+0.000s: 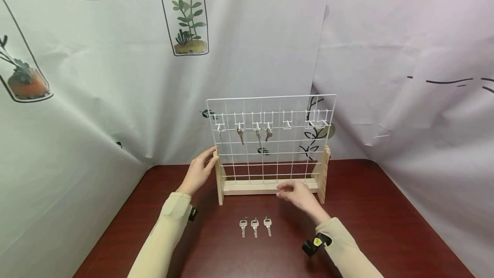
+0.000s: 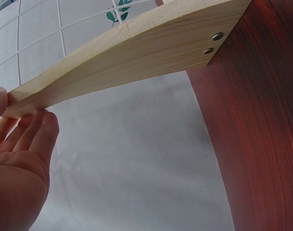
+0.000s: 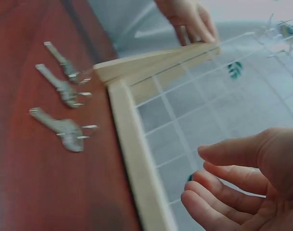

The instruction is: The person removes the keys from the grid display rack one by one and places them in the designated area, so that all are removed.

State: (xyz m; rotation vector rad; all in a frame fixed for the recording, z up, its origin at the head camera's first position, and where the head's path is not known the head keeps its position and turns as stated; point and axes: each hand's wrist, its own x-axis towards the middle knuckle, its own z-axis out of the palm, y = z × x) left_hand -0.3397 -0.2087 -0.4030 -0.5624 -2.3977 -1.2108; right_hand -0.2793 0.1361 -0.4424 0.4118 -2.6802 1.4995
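Note:
My left hand (image 1: 199, 170) grips the top of the rack's left wooden upright (image 1: 219, 183), thumb on one side and fingers on the other, as the left wrist view shows at the upright's end (image 2: 83, 79). In front of the rack's lower bar, my right hand (image 1: 299, 195) hangs with loosely bent fingers and nothing between them. Three silver keys lie in a row on the table: a left key (image 1: 243, 228), a middle key (image 1: 255, 228) and a right key (image 1: 268, 226), each with a small ring. Other keys hang from the rack's hooks, among them a brownish key (image 1: 240, 135).
The white wire grid (image 1: 270, 153) stands in a wooden frame with a lower bar (image 1: 251, 189) and a right upright (image 1: 324, 175). More hooks (image 1: 287, 124) line its upper part. Patterned white cloth (image 1: 115, 76) surrounds the dark red table (image 1: 370, 209).

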